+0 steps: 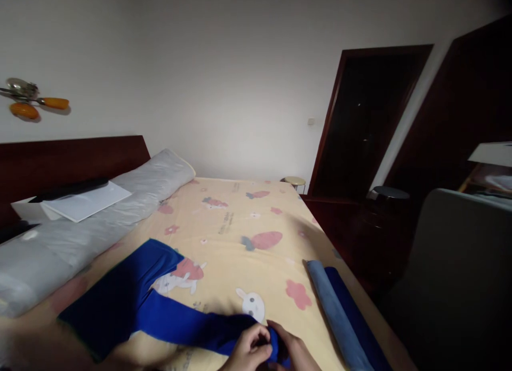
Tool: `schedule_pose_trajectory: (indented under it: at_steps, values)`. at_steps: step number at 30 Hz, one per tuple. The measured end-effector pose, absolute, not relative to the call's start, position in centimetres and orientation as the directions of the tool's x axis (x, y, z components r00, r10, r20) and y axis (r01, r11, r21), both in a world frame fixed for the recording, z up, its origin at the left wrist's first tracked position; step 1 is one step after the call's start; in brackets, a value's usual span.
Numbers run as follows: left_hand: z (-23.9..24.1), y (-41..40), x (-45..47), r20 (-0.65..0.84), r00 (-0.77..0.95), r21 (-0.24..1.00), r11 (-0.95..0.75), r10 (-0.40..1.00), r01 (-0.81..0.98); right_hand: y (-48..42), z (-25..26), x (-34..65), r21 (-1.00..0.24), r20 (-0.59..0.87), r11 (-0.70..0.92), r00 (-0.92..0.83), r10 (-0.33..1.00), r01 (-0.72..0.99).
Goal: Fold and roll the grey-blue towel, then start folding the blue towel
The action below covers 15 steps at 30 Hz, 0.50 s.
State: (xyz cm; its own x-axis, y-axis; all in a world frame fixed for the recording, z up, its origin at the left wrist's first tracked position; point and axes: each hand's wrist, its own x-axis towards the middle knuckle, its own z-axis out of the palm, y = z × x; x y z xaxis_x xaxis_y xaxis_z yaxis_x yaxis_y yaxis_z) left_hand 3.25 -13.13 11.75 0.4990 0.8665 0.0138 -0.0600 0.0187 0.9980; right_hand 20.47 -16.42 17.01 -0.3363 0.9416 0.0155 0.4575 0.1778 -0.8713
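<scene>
Blue cloth, a deep royal shade, spreads across the lower left of the frame: the blue garment [120, 301] lies flat on the yellow printed bedsheet [240, 221], its broad part toward the left edge and a narrower strip running right along the bottom to the person's hands. At the far left a long grey pillow [100, 221] lies against the dark wooden headboard [60, 163], with a white sheet of paper [86, 201] resting on top of it; an orange-handled object [36, 101] hangs on the wall in the upper left.

At the bottom centre the left hand [248, 352] comes up from the lower edge, knuckles upward, fingers curled and pressed down onto the end of the blue strip, thumb tucked toward the cloth. Just to its right, touching it, the right hand [292, 349] lies lower and flatter, its fingers bent inward and closed on the same bunched end. The gathered tip of the garment sits between the two hands, pinched by both, while the rest of the cloth trails away up and to the left.

Right of the hands, a rolled light-blue towel [332, 312] lies diagonally near the bed's edge, beside a darker blue roll [356, 317] touching it. A dark doorway [368, 120] fills the upper right.
</scene>
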Motion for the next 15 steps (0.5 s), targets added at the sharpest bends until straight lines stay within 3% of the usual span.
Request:
schedule_pose_trajectory:
  at_steps: [4, 9, 12, 15]
  values:
    - [11.7, -13.1, 0.8, -0.028, 0.510, 0.998, -0.005, 0.860, 0.064, -15.7, 16.9, 20.9, -0.848, 0.006, 0.168, -0.310, 0.951, 0.502]
    - [10.9, -11.6, -4.6, -0.069, 0.407, 0.817, -0.183, 0.911, 0.547, -15.5, 18.8, 22.6, -0.829, 0.139, 0.234, -0.219, 0.966, 0.507]
    - [9.2, -10.4, -7.2, -0.134, 0.305, 0.720, -0.120, 0.943, 0.684, -15.5, 20.4, 24.0, -0.811, 0.176, 0.237, -0.163, 0.971, 0.535]
    - [7.8, -9.3, -9.0, -0.171, 0.219, 0.702, -0.037, 0.961, 0.711, -15.1, 21.0, 25.7, -0.745, 0.167, 0.196, -0.105, 0.980, 0.637]
